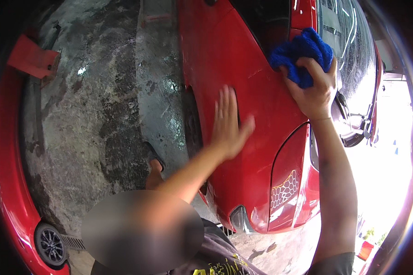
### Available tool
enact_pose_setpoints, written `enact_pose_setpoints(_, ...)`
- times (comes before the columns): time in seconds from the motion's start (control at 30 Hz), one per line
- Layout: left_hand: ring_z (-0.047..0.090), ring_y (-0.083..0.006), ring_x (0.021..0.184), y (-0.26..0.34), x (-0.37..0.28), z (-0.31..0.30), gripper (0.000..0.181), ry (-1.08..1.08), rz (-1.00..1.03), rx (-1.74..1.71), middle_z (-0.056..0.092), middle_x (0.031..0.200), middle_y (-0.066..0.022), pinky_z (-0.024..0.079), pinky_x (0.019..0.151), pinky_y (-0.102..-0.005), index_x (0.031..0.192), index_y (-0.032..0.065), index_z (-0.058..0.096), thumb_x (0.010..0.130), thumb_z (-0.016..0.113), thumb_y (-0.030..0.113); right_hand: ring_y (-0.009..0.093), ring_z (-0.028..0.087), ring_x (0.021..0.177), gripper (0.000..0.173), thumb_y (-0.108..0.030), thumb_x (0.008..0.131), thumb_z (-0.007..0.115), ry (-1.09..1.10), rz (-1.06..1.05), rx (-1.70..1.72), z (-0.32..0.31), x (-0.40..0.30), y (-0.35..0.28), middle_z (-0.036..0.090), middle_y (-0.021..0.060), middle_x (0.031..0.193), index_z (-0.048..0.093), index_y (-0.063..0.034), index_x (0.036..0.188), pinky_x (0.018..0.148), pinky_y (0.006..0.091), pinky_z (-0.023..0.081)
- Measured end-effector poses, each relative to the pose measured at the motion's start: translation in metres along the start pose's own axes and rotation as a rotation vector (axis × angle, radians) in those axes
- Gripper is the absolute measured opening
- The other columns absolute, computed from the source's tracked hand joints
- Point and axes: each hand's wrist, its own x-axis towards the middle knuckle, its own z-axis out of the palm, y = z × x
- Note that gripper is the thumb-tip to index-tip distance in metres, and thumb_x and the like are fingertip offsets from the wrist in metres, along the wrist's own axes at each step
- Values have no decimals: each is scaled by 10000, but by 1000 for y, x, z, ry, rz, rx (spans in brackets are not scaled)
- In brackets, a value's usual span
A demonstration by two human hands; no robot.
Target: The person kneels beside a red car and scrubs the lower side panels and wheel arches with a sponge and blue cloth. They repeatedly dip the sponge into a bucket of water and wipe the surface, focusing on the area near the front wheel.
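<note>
My right hand (318, 87) grips a bunched blue microfibre cloth (304, 55). The cloth lies at the corner of the dark side window (265, 20), beside the red pillar and the spotted, reflective windscreen glass (351, 48). Lower and to the left, my left hand (229, 123) is spread flat over the red car's side panel (206, 62), holding nothing. It is blurred, and I cannot tell whether the palm touches the paint. A dark slot or mark on the panel is partly hidden behind it. Towards me, a curved seam borders a panel with a hexagon-pattern decal (285, 190).
A second red car (7, 165) with a dark alloy wheel (50, 244) stands on the left. Near it is a red metal plate (34, 56). Stained concrete (89, 103) lies between the cars, with a floor grate (73, 242). A lamp (241, 220) sits at the near car's lower corner.
</note>
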Motion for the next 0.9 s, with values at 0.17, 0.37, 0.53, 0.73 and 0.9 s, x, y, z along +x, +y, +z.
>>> enact_pose_setpoints(0.17, -6, -438, 1683, -19, 38, 0, 997, 86, -8, -60, -42, 1801, -303, 23, 1354, -575, 1705, -80, -24, 1099, 442, 559, 404, 653, 989, 329, -196, 717, 952, -21, 29, 44, 2, -4, -2, 739, 107, 960, 735, -101, 945, 926, 494, 527)
enact_pose_setpoints(0.37, -54, -452, 1678, -9, -101, 26, 1076, -115, 79, -45, -58, 1788, -332, 5, 1350, -590, 1703, -81, -39, 1066, 500, 598, 406, 664, 1007, 306, -156, 720, 933, -3, 0, 51, -8, 0, 1, 742, 128, 984, 731, -85, 938, 963, 502, 520)
enact_pose_setpoints(0.53, -36, -404, 1688, -75, 138, -59, 962, 81, -167, -337, -38, 1807, -283, 22, 1366, -535, 1713, -61, -8, 1117, 459, 531, 414, 678, 1075, 319, -145, 708, 942, -24, -60, 54, 0, 20, -9, 760, 147, 1058, 731, -77, 938, 1013, 521, 510)
enact_pose_setpoints(0.73, -48, -467, 1675, -27, -127, 27, 1120, -141, 54, -130, -84, 1787, -329, 6, 1343, -617, 1695, -94, -60, 1050, 506, 626, 394, 679, 1048, 306, -111, 720, 930, -64, -22, -14, -6, -2, 5, 751, 110, 1003, 730, -85, 951, 1008, 506, 501)
enact_pose_setpoints(0.9, -60, -419, 1683, -61, 11, 2, 1063, 32, -194, -326, -68, 1802, -292, -3, 1358, -551, 1713, -55, -30, 1087, 394, 692, 376, 667, 974, 311, -101, 719, 928, -95, 5, 1, -8, 2, 3, 737, 100, 967, 727, -83, 957, 970, 475, 493)
